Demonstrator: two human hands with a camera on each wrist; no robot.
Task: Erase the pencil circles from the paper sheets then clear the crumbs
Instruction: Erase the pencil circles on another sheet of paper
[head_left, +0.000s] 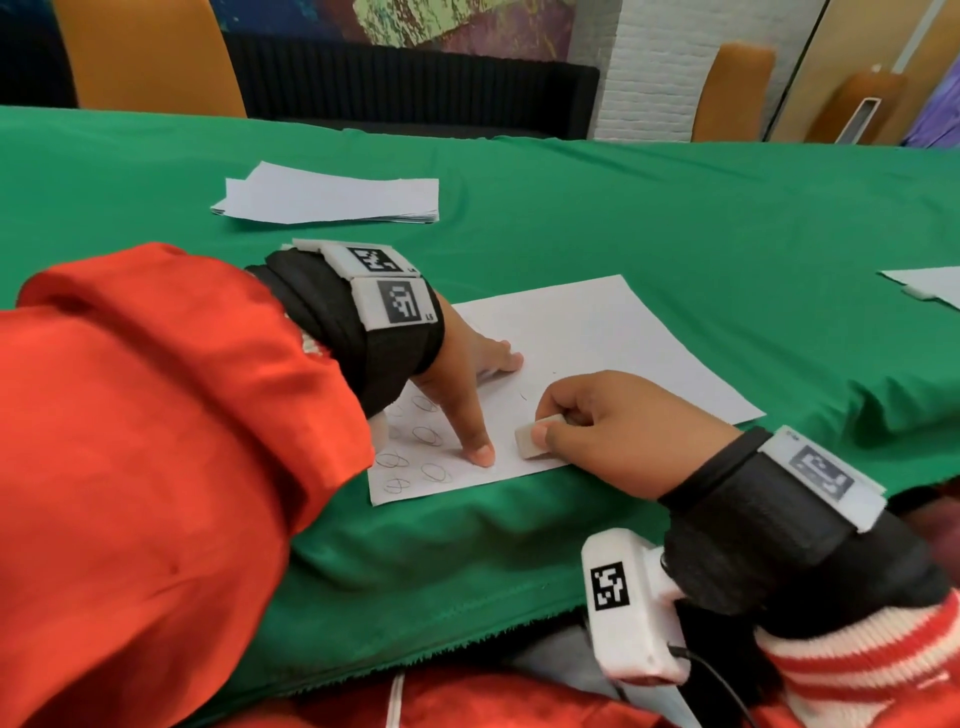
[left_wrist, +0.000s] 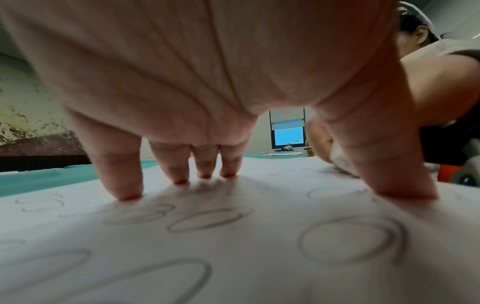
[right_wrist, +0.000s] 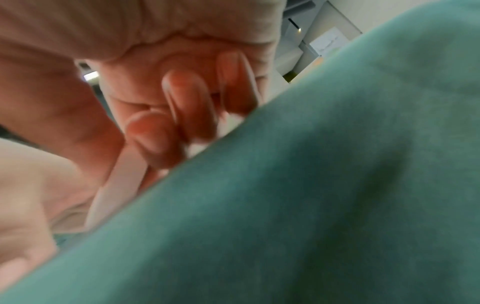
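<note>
**Eraser on the sheet, left hand pinning the paper**

A white rectangular paper sheet lies on the green fabric tablecloth, near the table's front edge. Grey pencil circles fill its near-left corner. The left hand, fingers straight and spread, presses down on the sheet with its thumb planted just beside the circles. The right hand pinches a small white block eraser between thumb and curled fingers, with the eraser's lower end touching the paper just right of the left thumb.

The head view alone gives the layout: a stack of white paper sheets lies farther back on the cloth, and another white sheet shows at the right edge. An orange jacket sleeve covers the left arm.

The left wrist view shows what the sleeve hides from above: the fingertips pressed onto the paper and many more pencil circles under the palm, drawn in rows. The right wrist view is mostly blocked by blurred green cloth; it shows only the curled fingers and a pale sliver that may be the eraser.
</note>
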